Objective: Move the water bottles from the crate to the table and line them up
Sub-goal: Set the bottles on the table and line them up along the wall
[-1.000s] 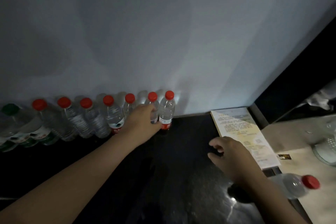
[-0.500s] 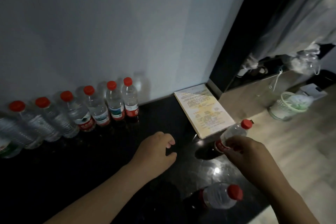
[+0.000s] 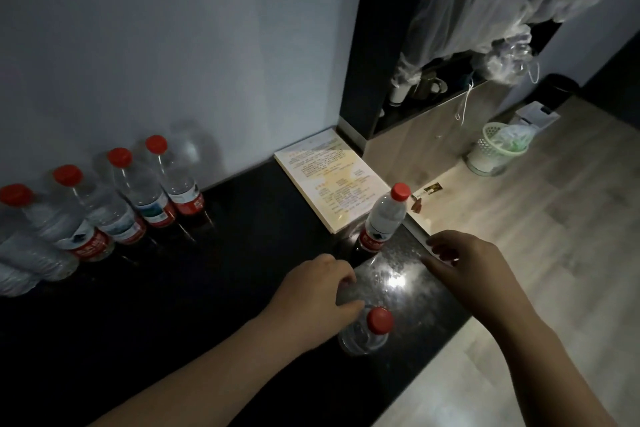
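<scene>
Left hand (image 3: 317,293): reaching in from lower left, fingers and thumb curled round the body of the near bottle (image 3: 363,340) (red cap toward the camera), at the front of the dark bench (image 3: 207,288).

Right hand (image 3: 465,265): palm down over the bench's right edge, fingers loosely spread, gripping nothing; just right of the upright bottle (image 3: 386,215), not touching it.

Upright bottle: red cap, red label with pale writing, not legible; standing at the near corner of the printed sheet (image 3: 325,177) (text too small to read).

Row of bottles (image 3: 145,194): several along the wall (image 3: 173,45), red caps, red or red-and-teal labels, wording illegible.

Against half a second ago: upright bottle then aloft in the right hand, now set down and released; left hand then bare over mid-bench, now on the near bottle.
</scene>
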The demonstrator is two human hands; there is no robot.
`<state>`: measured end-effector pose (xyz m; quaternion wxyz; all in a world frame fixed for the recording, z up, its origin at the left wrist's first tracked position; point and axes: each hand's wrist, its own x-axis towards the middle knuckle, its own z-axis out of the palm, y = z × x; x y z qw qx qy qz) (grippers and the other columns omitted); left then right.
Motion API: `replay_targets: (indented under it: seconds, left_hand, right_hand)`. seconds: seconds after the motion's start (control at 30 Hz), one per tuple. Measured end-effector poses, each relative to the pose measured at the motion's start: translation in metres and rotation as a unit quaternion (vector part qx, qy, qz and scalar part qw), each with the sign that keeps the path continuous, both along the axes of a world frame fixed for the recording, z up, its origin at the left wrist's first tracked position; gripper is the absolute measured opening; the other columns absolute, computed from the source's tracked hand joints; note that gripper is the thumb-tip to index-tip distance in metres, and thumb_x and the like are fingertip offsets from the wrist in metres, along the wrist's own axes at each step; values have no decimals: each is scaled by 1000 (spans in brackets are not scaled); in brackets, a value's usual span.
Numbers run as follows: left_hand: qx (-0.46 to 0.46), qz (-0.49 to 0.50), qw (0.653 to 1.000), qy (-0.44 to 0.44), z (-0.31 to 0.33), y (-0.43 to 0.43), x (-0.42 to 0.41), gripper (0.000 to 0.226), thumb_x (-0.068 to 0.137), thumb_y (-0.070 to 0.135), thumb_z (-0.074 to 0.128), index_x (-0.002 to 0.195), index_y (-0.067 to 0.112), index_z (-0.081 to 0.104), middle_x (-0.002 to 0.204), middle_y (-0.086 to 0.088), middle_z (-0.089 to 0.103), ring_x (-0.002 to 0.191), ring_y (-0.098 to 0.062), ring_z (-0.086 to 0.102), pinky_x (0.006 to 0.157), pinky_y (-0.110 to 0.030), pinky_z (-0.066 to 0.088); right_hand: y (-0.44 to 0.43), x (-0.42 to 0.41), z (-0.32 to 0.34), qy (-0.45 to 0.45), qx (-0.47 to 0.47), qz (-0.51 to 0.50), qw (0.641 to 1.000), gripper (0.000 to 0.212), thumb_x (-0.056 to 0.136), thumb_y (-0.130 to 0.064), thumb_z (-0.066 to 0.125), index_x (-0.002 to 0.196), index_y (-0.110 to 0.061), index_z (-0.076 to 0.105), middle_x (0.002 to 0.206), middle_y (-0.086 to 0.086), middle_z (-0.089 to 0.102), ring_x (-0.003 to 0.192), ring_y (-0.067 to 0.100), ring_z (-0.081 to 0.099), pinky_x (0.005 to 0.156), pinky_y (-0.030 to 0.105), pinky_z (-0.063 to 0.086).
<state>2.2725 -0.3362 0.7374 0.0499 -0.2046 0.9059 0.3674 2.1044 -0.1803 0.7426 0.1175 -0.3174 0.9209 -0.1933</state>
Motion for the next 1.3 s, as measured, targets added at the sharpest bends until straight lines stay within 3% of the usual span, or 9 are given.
replay_targets:
  seconds: [0.27,0.57,0.73,0.9,1.13,1.3]
  left_hand:
    - [40,-67,997,-21,-9,34,-5,41,74,49,71,106,29,56,108,10,50,97,-6,56,88,-30,52]
    - [9,-72,997,-7,-24,40,-14,31,82,34,67,106,18,57,111,1,49,97,-15,57,88,-31,50]
    - [27,-30,999,9,-28,35,-10,29,77,35,71,97,18,59,103,6,48,88,-10,56,77,-20,49]
    - [44,29,998,15,-26,22,1,27,74,34,72,94,23,59,100,11,49,86,-3,56,80,-20,52]
    - [42,103,993,38,-17,-3,8,20,69,32,74,84,29,60,91,12,50,79,-3,57,72,-21,54]
    - [29,140,988,52,-14,-26,12,22,68,30,76,82,29,60,89,12,52,78,-4,57,70,-18,51]
  right_hand:
    - [16,7,-16,-26,-20,-21,999,27,83,-26,69,109,-19,67,93,-3,68,84,12,63,79,34,55]
    - [26,3,-21,-32,-27,-34,999,27,83,-25,71,109,-20,67,92,-3,68,84,12,63,79,37,56]
    - [14,-5,-21,-27,-24,-17,999,27,83,-24,69,109,-17,67,95,0,69,84,14,64,80,37,56]
    - [-20,-23,-17,-12,-30,13,999,35,85,-23,67,118,-12,61,106,5,66,87,16,62,77,30,52]
    - [-84,-55,-32,4,-28,15,999,57,83,-28,67,134,-18,45,125,11,53,104,29,57,84,38,51]
    - [-105,-63,-36,11,1,26,1000,33,79,-11,66,111,-14,63,112,10,58,89,20,54,73,29,45]
